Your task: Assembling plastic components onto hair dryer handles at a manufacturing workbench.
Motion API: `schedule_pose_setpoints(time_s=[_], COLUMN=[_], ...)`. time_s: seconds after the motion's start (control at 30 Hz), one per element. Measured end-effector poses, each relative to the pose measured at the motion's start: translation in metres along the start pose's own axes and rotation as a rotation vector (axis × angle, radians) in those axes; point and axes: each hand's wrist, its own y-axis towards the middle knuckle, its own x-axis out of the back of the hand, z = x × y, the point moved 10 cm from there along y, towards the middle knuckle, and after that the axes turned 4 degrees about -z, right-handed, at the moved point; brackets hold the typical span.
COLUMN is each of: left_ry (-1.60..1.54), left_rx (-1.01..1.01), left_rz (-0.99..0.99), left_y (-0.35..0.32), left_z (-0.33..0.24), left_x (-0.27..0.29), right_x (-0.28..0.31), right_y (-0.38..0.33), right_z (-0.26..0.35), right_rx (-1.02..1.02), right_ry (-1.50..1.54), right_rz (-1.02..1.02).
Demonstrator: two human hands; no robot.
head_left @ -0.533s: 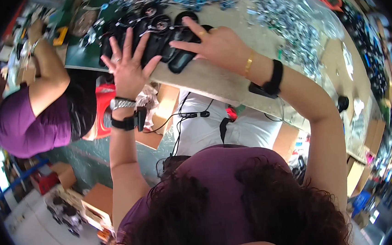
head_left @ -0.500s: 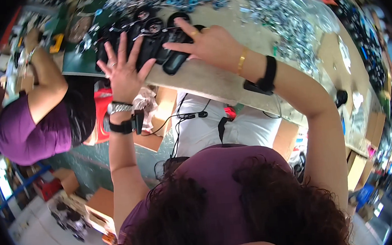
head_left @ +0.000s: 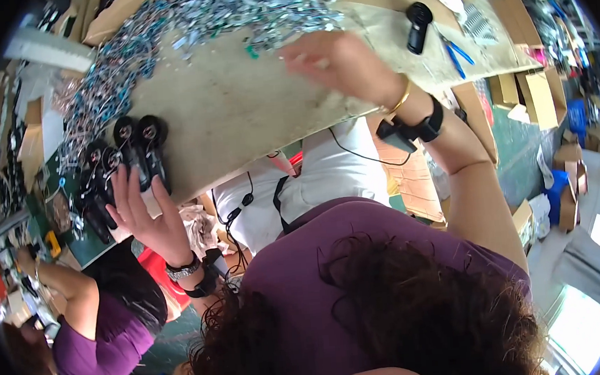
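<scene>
At the near edge of the table (head_left: 238, 115):
Left hand (head_left: 144, 217): fingers spread apart, touching the row of black tools (head_left: 125, 155) at the table's left end.
Right hand (head_left: 336, 65): blurred, cannot tell its grip, at the pile of small metal parts (head_left: 230, 13) along the far edge.

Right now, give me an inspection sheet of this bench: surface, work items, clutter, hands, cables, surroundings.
Surface: cardboard-covered table, worn.
Work items: black handheld parts clustered at the table's left edge; one more black part at far right.
Clutter: heap of small metal pieces across the back; blue-handled pliers.
Hands: left hand open, fingers spread at the black parts; right hand blurred, at the metal heap, grip unclear.
Cables: black cable hanging under the table.
Surroundings: co-worker in purple at left; cardboard boxes at right.
</scene>
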Motion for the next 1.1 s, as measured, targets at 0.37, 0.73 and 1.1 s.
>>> schedule_pose_setpoints(time_s=[0.37,0.73,1.1], left_ry=[-0.134,-0.167,-0.261], left_rx=[-0.272,-0.282,-0.268], left_rz=[0.214,0.315,0.319], left_y=[0.019,0.011,0.009], left_z=[-0.105,-0.135,-0.134], left_x=[-0.080,-0.099,-0.111], right_x=[0.172,0.144,0.152], right_y=[-0.156,-0.096,-0.139], right_z=[-0.174,-0.169,-0.190], right_rx=[-0.672,-0.538,-0.664], right_ry=[-0.562,-0.446,-0.496], right_rz=[-0.342,-0.357,-0.434])
